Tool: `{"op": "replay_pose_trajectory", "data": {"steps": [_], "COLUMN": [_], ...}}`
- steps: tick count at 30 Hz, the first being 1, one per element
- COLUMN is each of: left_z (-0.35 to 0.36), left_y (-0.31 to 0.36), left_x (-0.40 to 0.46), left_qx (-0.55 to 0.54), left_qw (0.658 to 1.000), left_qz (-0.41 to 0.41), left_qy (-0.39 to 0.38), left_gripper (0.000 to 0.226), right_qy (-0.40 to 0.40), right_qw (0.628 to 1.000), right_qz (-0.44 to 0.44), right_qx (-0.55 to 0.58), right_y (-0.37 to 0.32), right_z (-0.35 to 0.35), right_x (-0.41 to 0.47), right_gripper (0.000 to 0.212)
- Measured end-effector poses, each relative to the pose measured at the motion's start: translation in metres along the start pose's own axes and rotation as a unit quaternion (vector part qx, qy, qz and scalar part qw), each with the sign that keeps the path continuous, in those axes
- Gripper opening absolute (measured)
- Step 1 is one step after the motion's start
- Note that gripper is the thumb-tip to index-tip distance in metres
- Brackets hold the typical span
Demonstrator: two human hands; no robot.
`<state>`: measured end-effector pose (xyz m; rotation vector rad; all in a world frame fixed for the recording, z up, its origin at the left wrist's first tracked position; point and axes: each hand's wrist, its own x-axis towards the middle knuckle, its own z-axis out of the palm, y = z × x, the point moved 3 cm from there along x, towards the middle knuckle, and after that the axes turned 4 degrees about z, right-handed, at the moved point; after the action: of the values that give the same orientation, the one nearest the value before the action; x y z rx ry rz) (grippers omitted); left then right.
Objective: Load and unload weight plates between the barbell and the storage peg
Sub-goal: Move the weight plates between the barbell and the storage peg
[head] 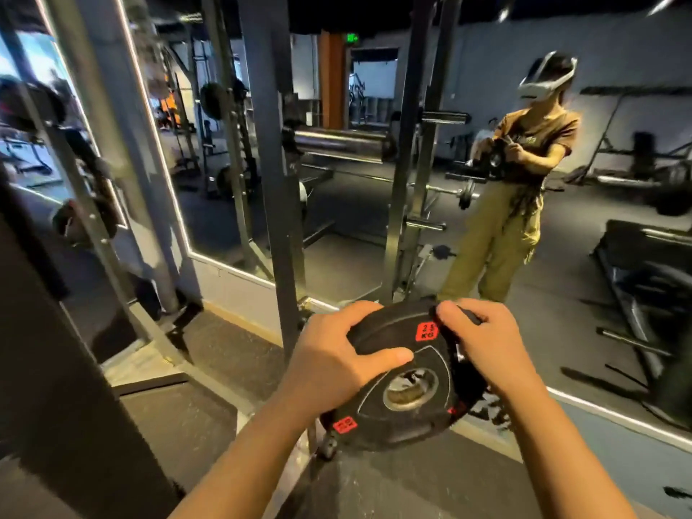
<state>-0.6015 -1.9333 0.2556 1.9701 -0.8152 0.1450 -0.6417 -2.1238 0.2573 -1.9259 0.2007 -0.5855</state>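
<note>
- While the weight plate (pixel 402 380) is carried in mid-air above the floor, off any peg or barbell, it is gripped at its rim by left hand (pixel 329 359) and right hand (pixel 483 348), fingers curled round it.
- One plate is judged in transit; seating it remains.

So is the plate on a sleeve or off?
Off: the weight plate is held in the air by left hand and right hand, its centre hole empty.
</note>
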Motion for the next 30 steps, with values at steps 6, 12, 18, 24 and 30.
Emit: {"op": "replay_pose_trajectory", "data": {"steps": [6, 12, 18, 24, 30], "left_z": [-0.052, -0.099, -0.103, -0.090, -0.085], "left_y": [-0.008, 0.011, 0.005, 0.002, 0.013], "left_x": [0.131, 0.243, 0.310, 0.323, 0.316], "left_qx": [-0.015, 0.003, 0.000, 0.020, 0.058], "left_qw": [0.997, 0.985, 0.986, 0.989, 0.986], "left_qz": [0.077, 0.172, 0.162, 0.114, 0.086], "left_qy": [0.014, 0.004, 0.036, 0.088, 0.129], "left_gripper": [0.035, 0.033, 0.032, 0.036, 0.036], "right_qy": [0.101, 0.142, 0.105, 0.036, -0.030], "right_qw": [0.992, 0.988, 0.992, 0.997, 0.993], "right_qz": [-0.061, -0.049, -0.070, -0.052, -0.070], "right_qx": [-0.040, -0.020, -0.012, 0.055, 0.087], "right_y": [-0.055, -0.096, -0.106, -0.092, -0.089], "right_z": [0.019, 0.014, 0.017, 0.024, 0.034], "right_x": [0.131, 0.228, 0.311, 0.352, 0.369], "right_gripper": [0.073, 0.091, 0.114, 0.092, 0.099]}}
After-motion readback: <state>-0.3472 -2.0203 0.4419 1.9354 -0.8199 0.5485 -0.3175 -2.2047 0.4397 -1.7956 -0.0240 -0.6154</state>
